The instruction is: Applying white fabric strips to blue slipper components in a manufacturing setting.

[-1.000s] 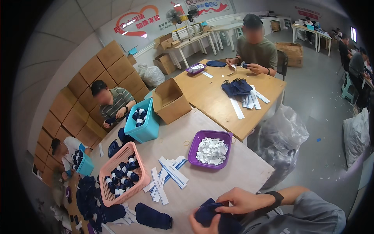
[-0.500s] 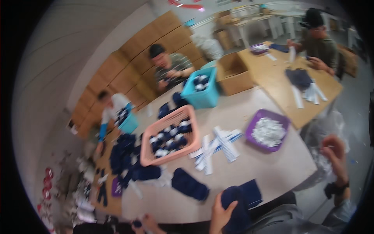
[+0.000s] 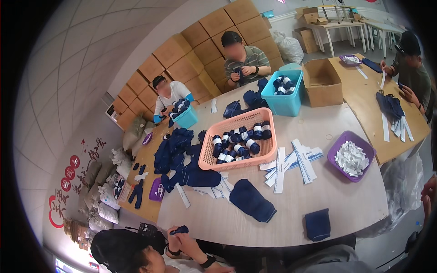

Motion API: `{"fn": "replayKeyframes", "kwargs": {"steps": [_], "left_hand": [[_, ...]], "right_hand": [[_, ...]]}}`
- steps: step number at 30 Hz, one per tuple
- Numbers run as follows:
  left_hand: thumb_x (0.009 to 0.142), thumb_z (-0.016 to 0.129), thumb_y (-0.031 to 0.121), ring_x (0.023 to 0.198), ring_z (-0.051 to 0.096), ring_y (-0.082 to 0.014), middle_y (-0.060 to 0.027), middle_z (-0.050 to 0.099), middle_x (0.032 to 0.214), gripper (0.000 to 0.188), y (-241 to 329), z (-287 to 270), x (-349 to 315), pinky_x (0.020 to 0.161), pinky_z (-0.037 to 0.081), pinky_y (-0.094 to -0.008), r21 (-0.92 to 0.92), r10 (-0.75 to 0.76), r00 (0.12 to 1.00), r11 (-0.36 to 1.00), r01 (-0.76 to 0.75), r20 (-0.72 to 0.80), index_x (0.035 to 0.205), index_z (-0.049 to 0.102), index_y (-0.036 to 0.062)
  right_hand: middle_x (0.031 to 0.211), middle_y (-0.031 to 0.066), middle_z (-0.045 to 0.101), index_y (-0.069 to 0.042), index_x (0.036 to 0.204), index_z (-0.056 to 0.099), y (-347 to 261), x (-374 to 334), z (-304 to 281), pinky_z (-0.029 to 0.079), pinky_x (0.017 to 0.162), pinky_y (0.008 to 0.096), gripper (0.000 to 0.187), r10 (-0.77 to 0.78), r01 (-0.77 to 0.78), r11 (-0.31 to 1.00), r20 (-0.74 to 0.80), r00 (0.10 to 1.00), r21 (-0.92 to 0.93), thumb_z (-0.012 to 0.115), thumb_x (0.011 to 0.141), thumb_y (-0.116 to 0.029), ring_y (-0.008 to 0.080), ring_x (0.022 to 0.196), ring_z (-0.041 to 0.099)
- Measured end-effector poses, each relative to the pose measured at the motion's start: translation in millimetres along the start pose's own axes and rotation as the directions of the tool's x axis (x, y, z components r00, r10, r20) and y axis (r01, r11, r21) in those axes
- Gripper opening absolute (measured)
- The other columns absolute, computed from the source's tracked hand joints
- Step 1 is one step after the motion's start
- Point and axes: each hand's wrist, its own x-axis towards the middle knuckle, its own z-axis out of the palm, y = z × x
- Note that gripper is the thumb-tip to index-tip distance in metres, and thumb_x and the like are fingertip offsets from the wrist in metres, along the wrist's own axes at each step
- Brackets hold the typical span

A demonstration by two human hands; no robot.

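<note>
Counts: one pink basket point(image 3: 268, 154); two teal bins point(image 3: 286, 103) point(image 3: 187, 119); one purple tray point(image 3: 339, 142); one open carton point(image 3: 324, 89).

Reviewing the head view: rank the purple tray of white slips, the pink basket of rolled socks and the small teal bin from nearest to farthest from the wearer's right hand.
The right hand shows at the picture's right edge.
1. Purple tray, on the table's right end, nearest.
2. Pink basket, mid-table, further left.
3. Small teal bin, far left by a seated co-worker, farthest.

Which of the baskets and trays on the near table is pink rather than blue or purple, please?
The wide latticed basket at the middle of the table, filled with rolled dark blue socks. The bin behind it is turquoise, and the tray of white tags to the right is purple.
</note>
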Motion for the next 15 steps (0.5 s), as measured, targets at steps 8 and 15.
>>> {"fn": "replayKeyframes", "kwargs": {"steps": [8,15], "left_hand": [[0.088,0.079,0.014,0.101,0.071,-0.0346,-0.0225,0.073,0.106,0.039,13,57,100,0.088,0.055,-0.0389,0.114,-0.217,0.937,0.975,0.192,0.274,0.121,0.068,-0.002],[0.096,0.07,0.023,0.105,0.068,-0.0422,-0.0247,0.072,0.11,0.032,-79,127,134,0.091,0.054,-0.0428,0.381,-0.253,0.872,0.921,0.084,0.42,0.121,0.065,0.0027]], "right_hand": [[0.088,0.008,0.067,-0.003,0.101,0.067,8,23,15,0.052,0.062,0.0258,0.035,-0.048,0.068,0.989,0.152,0.987,-0.132,0.065,0.093,-0.037,0.0161,0.085,0.068],[0.077,0.0072,0.064,-0.003,0.094,0.066,56,21,42,0.043,0.045,0.022,0.034,-0.215,0.223,0.974,0.171,0.962,-0.033,0.075,0.082,-0.033,0.0132,0.058,0.064]]}}
